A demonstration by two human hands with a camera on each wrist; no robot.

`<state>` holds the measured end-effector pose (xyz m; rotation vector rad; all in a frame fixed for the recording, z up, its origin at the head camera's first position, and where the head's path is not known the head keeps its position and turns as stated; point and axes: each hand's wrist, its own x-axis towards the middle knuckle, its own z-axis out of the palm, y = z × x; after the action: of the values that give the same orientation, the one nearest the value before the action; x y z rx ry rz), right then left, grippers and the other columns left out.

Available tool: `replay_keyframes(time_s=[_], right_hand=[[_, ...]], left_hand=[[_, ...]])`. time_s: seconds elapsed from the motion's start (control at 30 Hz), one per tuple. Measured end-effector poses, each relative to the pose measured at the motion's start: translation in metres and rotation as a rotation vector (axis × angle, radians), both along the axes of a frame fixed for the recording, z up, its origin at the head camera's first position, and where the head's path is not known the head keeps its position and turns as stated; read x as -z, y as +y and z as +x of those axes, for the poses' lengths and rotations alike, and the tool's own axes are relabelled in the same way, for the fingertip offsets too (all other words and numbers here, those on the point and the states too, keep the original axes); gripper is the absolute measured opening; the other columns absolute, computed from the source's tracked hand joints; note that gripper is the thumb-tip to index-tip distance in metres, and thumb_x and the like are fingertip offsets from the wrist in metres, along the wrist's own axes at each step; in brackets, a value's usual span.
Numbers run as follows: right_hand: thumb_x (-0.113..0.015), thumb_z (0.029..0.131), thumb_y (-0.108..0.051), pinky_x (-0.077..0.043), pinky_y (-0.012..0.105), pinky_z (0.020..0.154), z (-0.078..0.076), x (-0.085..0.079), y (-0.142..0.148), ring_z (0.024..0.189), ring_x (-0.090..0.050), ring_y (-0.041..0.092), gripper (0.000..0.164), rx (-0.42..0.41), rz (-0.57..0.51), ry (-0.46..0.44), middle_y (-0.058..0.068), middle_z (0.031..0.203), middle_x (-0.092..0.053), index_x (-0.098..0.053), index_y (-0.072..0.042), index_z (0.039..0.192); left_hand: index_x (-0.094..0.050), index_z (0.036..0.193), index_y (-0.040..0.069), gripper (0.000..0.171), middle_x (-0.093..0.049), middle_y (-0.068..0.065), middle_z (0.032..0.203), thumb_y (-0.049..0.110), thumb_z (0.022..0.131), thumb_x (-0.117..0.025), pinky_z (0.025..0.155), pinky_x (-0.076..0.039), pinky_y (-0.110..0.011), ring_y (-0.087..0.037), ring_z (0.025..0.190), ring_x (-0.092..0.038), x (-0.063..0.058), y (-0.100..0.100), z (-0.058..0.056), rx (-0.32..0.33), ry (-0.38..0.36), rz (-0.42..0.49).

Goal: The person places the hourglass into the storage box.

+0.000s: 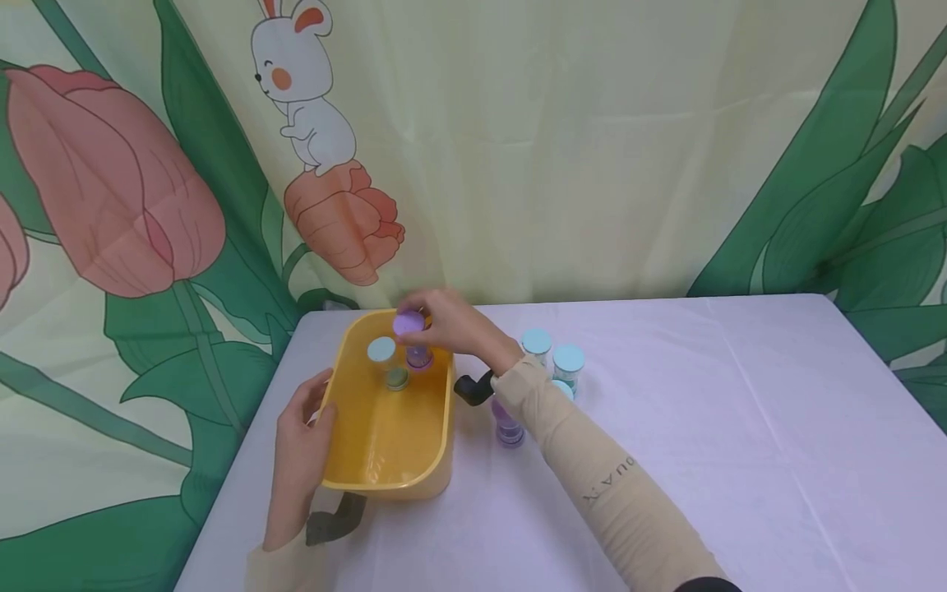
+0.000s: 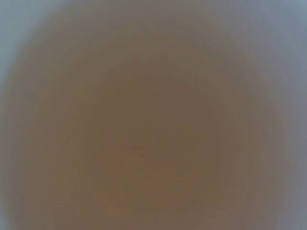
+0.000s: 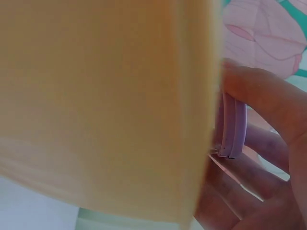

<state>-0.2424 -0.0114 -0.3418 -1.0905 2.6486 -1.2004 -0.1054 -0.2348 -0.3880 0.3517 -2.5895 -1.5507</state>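
My right hand (image 1: 444, 321) reaches over the far right rim of a yellow plastic bin (image 1: 392, 444). Thumb and fingers pinch a small clear jar by its purple lid (image 1: 408, 322); the right wrist view shows that purple lid (image 3: 232, 127) between them, partly behind the bin's wall (image 3: 96, 105). Beside it inside the bin stands another small jar with a light-blue lid (image 1: 381, 349). On the bin's left side, my left hand (image 1: 303, 444) grips the rim, thumb at the edge and fingers outside. Only a brown blur fills the left wrist view.
Right of the bin, several more small jars are grouped, among them light-blue-lidded jars (image 1: 568, 362) and a purple one (image 1: 509, 427), partly covered by my right sleeve (image 1: 599, 460). A white cloth (image 1: 703, 460) covers the table. Behind hangs a printed curtain (image 1: 555, 164).
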Motion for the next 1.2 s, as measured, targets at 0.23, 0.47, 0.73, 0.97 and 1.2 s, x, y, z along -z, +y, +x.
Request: replay_keyframes(time_s=[0.23, 0.47, 0.73, 0.97, 1.2], right_hand=[[-0.079, 0.084, -0.024, -0.053, 0.019, 0.079, -0.003, 0.006, -0.001, 0.090, -0.064, 0.014, 0.035, 0.000, 0.036, -0.024, 0.004, 0.107, -0.070, -0.071, -0.005, 0.112], [-0.078, 0.084, -0.024, -0.052, 0.020, 0.080, -0.006, 0.009, -0.003, 0.091, -0.063, 0.014, 0.030, -0.026, 0.064, -0.029, 0.002, 0.104, -0.070, -0.072, -0.009, 0.109], [-0.074, 0.086, -0.018, -0.051, 0.020, 0.081, -0.008, 0.011, -0.005, 0.093, -0.061, 0.014, 0.025, -0.055, 0.127, -0.039, 0.000, 0.103, -0.070, -0.072, -0.010, 0.109], [-0.075, 0.086, -0.022, -0.051, 0.021, 0.083, -0.009, 0.014, -0.008, 0.094, -0.060, 0.013, 0.027, -0.056, 0.193, -0.016, -0.002, 0.104, -0.070, -0.072, -0.013, 0.112], [-0.077, 0.084, -0.027, -0.051, 0.024, 0.082, -0.009, 0.018, -0.012, 0.093, -0.061, 0.013, 0.029, -0.038, 0.256, 0.029, -0.003, 0.101, -0.070, -0.072, -0.016, 0.110]], left_hand=[[-0.044, 0.149, 0.021, 0.047, -0.052, -0.008, 0.144, 0.018, 0.102, -0.044, 0.081, -0.045, -0.008, -0.026, 0.121, -0.055, 0.001, 0.000, 0.000, 0.007, 0.011, 0.013], [-0.043, 0.150, 0.022, 0.048, -0.052, -0.008, 0.144, 0.018, 0.102, -0.044, 0.082, -0.047, -0.011, -0.025, 0.118, -0.056, 0.001, 0.001, -0.001, 0.004, -0.001, 0.007], [-0.043, 0.150, 0.021, 0.048, -0.052, -0.008, 0.145, 0.018, 0.102, -0.043, 0.081, -0.046, -0.010, -0.026, 0.119, -0.056, 0.002, 0.001, -0.002, -0.001, 0.002, 0.001], [-0.042, 0.150, 0.022, 0.048, -0.052, -0.007, 0.144, 0.020, 0.102, -0.044, 0.083, -0.048, -0.014, -0.024, 0.117, -0.057, 0.001, 0.001, -0.001, -0.005, -0.012, 0.003], [-0.043, 0.150, 0.023, 0.047, -0.052, -0.006, 0.144, 0.021, 0.102, -0.044, 0.088, -0.050, -0.020, -0.024, 0.117, -0.057, 0.002, 0.000, -0.001, -0.008, -0.005, -0.007]])
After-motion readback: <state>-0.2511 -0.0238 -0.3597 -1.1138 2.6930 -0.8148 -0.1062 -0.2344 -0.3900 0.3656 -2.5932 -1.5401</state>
